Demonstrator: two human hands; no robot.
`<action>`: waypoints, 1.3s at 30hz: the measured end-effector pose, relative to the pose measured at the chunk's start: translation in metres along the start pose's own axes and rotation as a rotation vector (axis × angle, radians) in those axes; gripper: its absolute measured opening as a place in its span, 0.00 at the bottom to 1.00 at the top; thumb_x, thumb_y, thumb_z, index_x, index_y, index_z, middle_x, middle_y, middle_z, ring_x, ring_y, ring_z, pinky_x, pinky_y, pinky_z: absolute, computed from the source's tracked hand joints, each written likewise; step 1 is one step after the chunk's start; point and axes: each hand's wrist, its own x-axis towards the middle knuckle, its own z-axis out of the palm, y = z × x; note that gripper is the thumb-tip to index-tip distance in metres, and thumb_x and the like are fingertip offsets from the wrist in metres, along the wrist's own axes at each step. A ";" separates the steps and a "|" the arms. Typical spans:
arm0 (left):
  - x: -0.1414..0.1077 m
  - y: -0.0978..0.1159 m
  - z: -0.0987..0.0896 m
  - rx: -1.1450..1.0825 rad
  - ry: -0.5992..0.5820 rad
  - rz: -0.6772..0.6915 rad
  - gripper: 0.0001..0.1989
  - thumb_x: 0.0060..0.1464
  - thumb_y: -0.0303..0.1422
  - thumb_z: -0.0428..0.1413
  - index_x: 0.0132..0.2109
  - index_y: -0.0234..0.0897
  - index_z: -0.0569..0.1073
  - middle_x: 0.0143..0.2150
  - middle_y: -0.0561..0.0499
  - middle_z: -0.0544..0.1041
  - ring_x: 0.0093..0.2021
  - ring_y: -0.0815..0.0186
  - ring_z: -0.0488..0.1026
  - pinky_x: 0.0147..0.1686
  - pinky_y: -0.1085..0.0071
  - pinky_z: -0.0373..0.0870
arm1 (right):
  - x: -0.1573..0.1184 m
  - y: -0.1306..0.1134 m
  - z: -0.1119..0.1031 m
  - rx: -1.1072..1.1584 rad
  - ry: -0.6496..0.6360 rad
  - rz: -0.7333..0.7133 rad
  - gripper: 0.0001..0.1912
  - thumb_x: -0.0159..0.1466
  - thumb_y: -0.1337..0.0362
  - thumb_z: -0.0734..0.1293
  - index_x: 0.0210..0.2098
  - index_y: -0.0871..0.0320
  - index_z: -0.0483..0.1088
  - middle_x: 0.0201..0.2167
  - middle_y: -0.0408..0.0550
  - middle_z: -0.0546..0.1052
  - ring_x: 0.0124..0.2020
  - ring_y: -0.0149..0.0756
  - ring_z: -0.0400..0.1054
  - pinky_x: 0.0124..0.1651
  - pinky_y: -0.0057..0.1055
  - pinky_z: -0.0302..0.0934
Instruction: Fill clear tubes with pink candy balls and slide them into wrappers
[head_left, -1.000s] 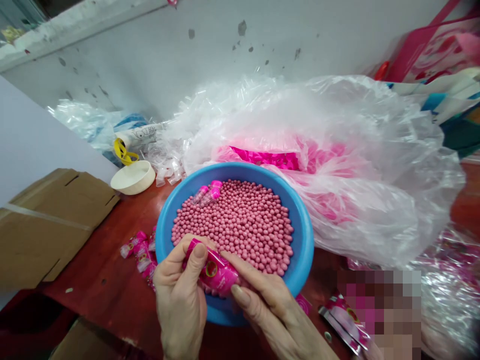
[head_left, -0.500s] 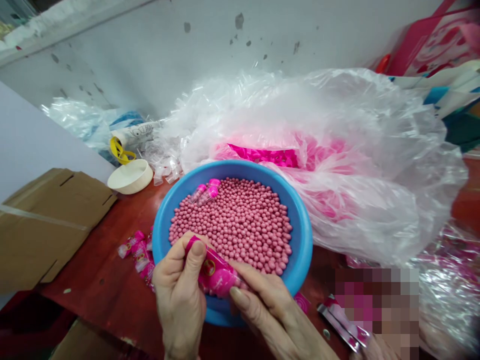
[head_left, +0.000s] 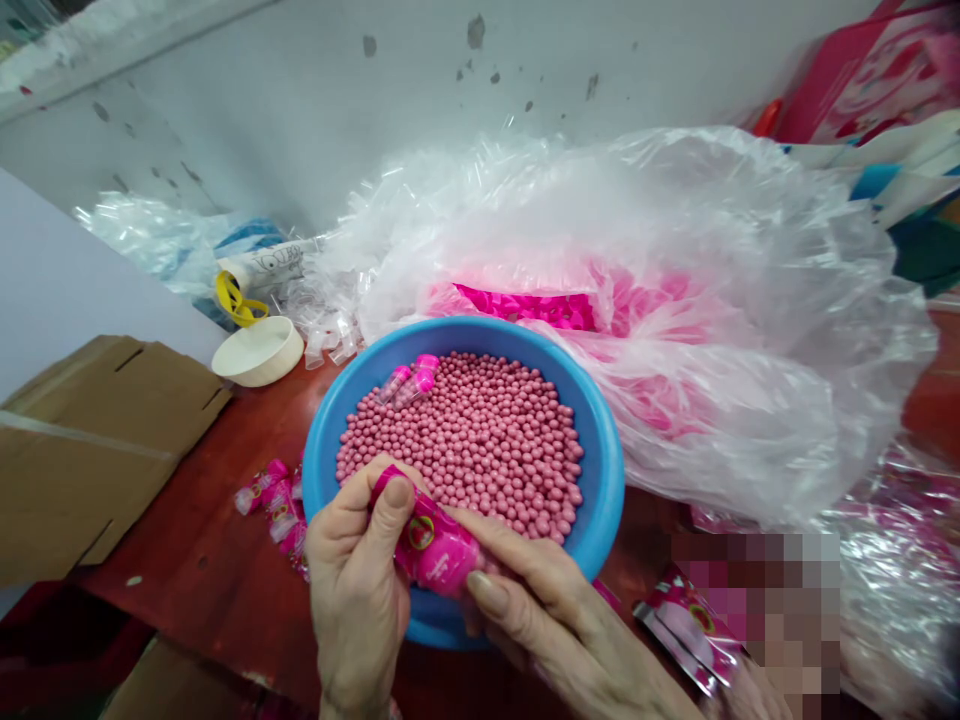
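My left hand (head_left: 356,590) is closed on the upper left end of a shiny pink printed packet (head_left: 435,550), its thumb pressed on the front. My right hand (head_left: 559,600) pinches the packet's lower right end between thumb and fingers; pinkish round shapes show there, partly hidden by the fingers. Both hands are over the near rim of a blue basin (head_left: 611,470) filled with small pink balls (head_left: 495,450). Several clear tubes with bright pink caps (head_left: 411,382) lie on the balls at the basin's far left.
Left of the basin are filled pink packets (head_left: 281,510), a white round lid (head_left: 259,352), yellow tape (head_left: 238,300) and a cardboard box (head_left: 97,460). Behind lies a large clear plastic bag (head_left: 750,300) of pink pieces. At lower right, another person's hand (head_left: 754,695) is near pink packets (head_left: 690,630).
My hands stay on the packet, with only a slight shift of the right fingers. At lower right, the other person's pink packet has turned to show more of its printed face.
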 end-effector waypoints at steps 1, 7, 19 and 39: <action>0.001 0.000 0.000 -0.015 -0.004 -0.018 0.06 0.43 0.36 0.65 0.27 0.38 0.78 0.22 0.56 0.73 0.22 0.74 0.66 0.22 0.82 0.66 | 0.001 -0.001 0.000 0.027 0.008 0.003 0.19 0.66 0.60 0.61 0.56 0.42 0.65 0.46 0.41 0.77 0.42 0.36 0.72 0.42 0.32 0.68; 0.007 -0.003 0.002 0.001 -0.048 -0.020 0.07 0.45 0.36 0.64 0.26 0.37 0.77 0.19 0.57 0.68 0.20 0.75 0.61 0.19 0.82 0.62 | -0.005 0.007 0.008 0.143 0.179 0.106 0.18 0.63 0.55 0.64 0.52 0.43 0.70 0.41 0.44 0.77 0.38 0.35 0.71 0.40 0.32 0.67; 0.014 -0.006 0.007 0.041 -0.043 0.008 0.07 0.46 0.34 0.63 0.27 0.36 0.75 0.20 0.58 0.68 0.20 0.76 0.62 0.19 0.83 0.61 | -0.003 0.017 0.009 0.254 0.130 0.182 0.21 0.64 0.53 0.63 0.56 0.46 0.65 0.26 0.41 0.69 0.23 0.25 0.57 0.22 0.22 0.50; -0.009 -0.014 0.012 -0.310 0.076 -0.489 0.11 0.30 0.31 0.70 0.24 0.35 0.77 0.22 0.55 0.78 0.22 0.72 0.72 0.29 0.77 0.73 | 0.001 0.027 0.012 -0.065 0.270 0.091 0.15 0.62 0.55 0.65 0.45 0.55 0.69 0.30 0.44 0.71 0.26 0.29 0.63 0.24 0.23 0.58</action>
